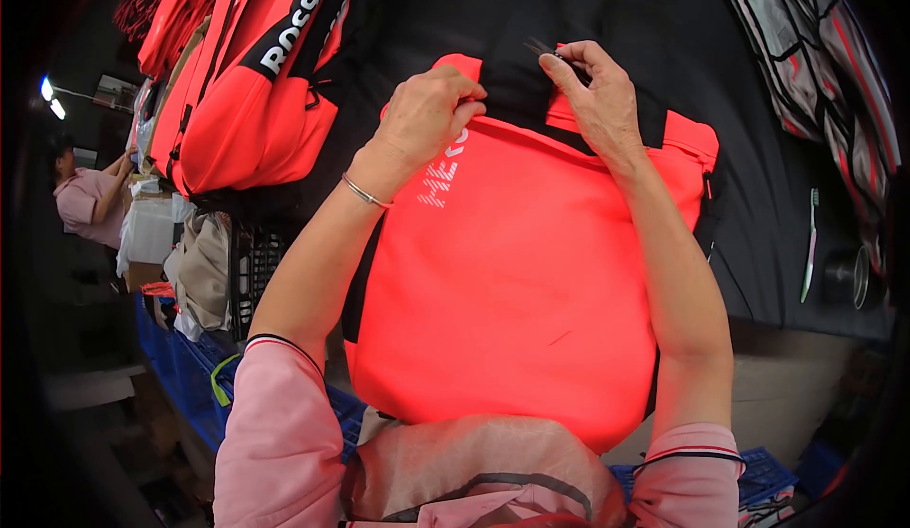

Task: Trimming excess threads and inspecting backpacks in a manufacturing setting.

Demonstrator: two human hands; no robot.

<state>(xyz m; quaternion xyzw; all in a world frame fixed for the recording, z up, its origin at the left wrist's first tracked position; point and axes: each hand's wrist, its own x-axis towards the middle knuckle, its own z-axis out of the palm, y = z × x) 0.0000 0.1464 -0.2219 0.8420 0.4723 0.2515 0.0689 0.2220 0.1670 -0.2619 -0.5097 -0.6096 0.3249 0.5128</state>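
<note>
Two bare hands work at the top edge of a bright orange-red garment (pixel 512 272) spread over a dark table (pixel 758 244).

Far left, another person in a pink top (pixel 85 201) stands well apart, in a dim aisle. Just right of that, a stack of matching orange-red garments (pixel 256 82) with black trim hangs or lies heaped along the table's left edge, above a black plastic crate (pixel 251 272) and blue crates (pixel 185 367) at floor level.

Left hand (pixel 427 116): fingers curled and pressed together, gripping the garment's upper edge where orange fabric meets a black panel (pixel 517 63). A thin metal bangle (pixel 365 191) sits on the wrist; the pink sleeve is pushed up the forearm.

Garment: smooth, slightly glossy woven fabric, broad and flat, with black side seams and small white lettering near the left hand. Its lower hem hangs over the near table edge toward the person's lap — little free room there.

Right hand (pixel 592 92): thumb and forefinger pinch a small dark slender tool (pixel 542 47) at the garment's top edge — its kind cannot be told. The other fingers are loosely bent.

Right of the garment the table's dark cloth surface lies open. Near its right edge rest a slim green-and-white handled tool (pixel 809 244) and a dark round tin (pixel 846 277), just beside each other. Above them lies a grey garment (pixel 815 45) with red and black lines.
</note>
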